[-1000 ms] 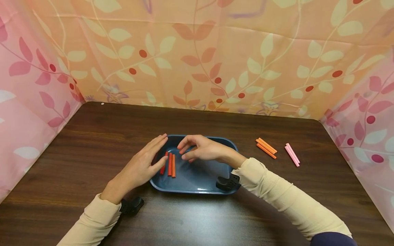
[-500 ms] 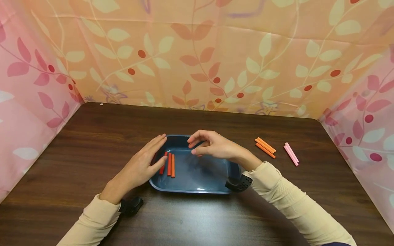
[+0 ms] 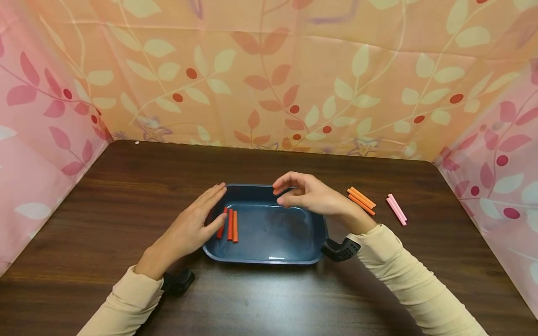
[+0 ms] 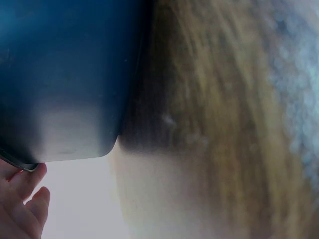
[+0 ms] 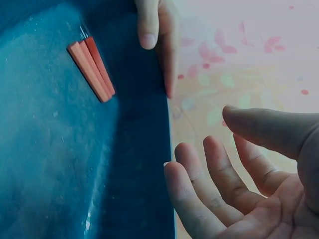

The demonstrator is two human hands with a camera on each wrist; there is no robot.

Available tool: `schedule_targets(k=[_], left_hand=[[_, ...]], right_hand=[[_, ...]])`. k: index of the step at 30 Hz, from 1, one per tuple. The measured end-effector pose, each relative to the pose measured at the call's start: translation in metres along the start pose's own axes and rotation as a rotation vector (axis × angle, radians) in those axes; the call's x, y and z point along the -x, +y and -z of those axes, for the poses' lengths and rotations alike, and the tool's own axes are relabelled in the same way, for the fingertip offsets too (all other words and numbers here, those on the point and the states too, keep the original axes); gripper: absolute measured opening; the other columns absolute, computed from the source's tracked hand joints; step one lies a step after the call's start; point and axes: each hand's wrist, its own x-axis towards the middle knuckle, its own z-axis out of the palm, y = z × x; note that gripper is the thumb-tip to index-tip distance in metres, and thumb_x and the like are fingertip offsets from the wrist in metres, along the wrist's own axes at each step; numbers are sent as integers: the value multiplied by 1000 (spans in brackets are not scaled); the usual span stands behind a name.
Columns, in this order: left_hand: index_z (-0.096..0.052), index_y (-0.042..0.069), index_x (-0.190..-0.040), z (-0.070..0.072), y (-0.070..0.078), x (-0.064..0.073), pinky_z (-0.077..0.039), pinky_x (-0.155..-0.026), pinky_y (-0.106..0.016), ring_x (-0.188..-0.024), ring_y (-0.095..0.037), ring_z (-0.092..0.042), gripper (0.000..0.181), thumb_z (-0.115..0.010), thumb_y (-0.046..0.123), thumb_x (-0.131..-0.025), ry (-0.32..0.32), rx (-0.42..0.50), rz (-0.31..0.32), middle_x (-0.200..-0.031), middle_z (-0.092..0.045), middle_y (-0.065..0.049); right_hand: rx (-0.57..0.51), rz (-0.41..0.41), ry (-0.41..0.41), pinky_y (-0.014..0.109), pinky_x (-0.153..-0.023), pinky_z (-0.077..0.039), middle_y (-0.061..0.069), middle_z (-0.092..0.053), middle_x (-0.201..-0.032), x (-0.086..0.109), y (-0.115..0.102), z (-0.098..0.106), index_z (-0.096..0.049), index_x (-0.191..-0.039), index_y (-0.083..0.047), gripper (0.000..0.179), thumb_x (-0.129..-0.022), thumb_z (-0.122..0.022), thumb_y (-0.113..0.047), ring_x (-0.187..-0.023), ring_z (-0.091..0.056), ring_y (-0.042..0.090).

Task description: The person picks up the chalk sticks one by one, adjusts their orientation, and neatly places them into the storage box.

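Three red and orange-red sticks point(image 3: 230, 225) lay at the left inside the blue tray point(image 3: 273, 235), long axes running near to far, the leftmost slightly askew. I judged the work partway: orange sticks point(image 3: 362, 198) and pink sticks point(image 3: 397, 209) lay outside on the table point(image 3: 105, 196), to the right, each slanting far-left to near-right. The left hand point(image 3: 195, 221) rested straight-fingered along the left rim; the right hand point(image 3: 313, 193), loosely curved and thumb apart, held nothing.
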Motion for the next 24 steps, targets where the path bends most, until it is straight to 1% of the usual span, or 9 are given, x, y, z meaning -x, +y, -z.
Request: schedule_targets(k=[3, 6, 8, 10, 13, 17, 21, 24], left_hand=[[-35, 6, -154, 0, 0, 0, -28, -117, -60, -150, -36, -27, 64, -62, 20, -98, 3, 0, -5, -163, -29, -12], [-35, 7, -154, 0, 0, 0, -28, -117, -60, -150, -36, -28, 64, -62, 20, -98, 7, 0, -9, -163, -30, -12], [-35, 7, -154, 0, 0, 0, -28, -117, -60, -150, -36, -28, 64, -62, 20, -98, 8, 0, -10, -163, -30, -12], [-35, 7, -154, 0, 0, 0, -27, -117, -61, -150, -37, -28, 64, -61, 20, -98, 5, 0, -5, -163, -30, -12], [-34, 8, -155, 0, 0, 0, -27, -117, -61, -150, -37, -27, 64, -61, 21, -98, 1, 0, -1, -163, -29, -12], [-35, 8, -154, -1, 0, 0, -27, -117, -60, -150, -37, -28, 64, -61, 20, -98, 7, -4, -6, -162, -30, -12], [-35, 8, -154, 0, 0, 0, -27, -117, -61, -149, -38, -28, 64, -61, 20, -98, 9, -2, -5, -162, -30, -13], [-34, 8, -155, 0, 0, 1, -27, -117, -61, -150, -38, -28, 64, -61, 20, -98, 6, 1, -2, -162, -30, -14]], right_hand=[[-16, 0, 5, 32, -90, -58, 33, -55, -125, 3, 2, 4, -51, -128, 9, 38, -93, -64, 0, -98, -70, 22], [-26, 2, 21, 30, -90, -57, 32, -53, -129, 7, 3, 7, -50, -129, 10, 40, -93, -64, 0, -101, -69, 19], [-23, 1, 38, 28, -90, -57, 30, -53, -130, 9, 4, 9, -51, -129, 9, 40, -93, -65, -1, -105, -68, 21], [-10, 3, 62, 25, -90, -56, 29, -54, -131, 12, 6, 12, -53, -128, 7, 39, -93, -65, -2, -110, -66, 28], [17, -4, 99, 23, -91, -54, 27, -56, -130, 16, 8, 16, -55, -127, 4, 38, -92, -67, -3, -113, -63, 31], [60, -19, 138, 22, -90, -53, 25, -59, -128, 22, 11, 23, -57, -127, 0, 38, -91, -68, -4, -112, -65, 26], [71, -24, 163, 21, -90, -54, 25, -59, -128, 27, 14, 29, -55, -128, 1, 39, -92, -68, -4, -115, -64, 34], [68, -23, 181, 20, -89, -54, 24, -60, -126, 30, 15, 34, -54, -129, 4, 39, -92, -67, -2, -114, -65, 34]])
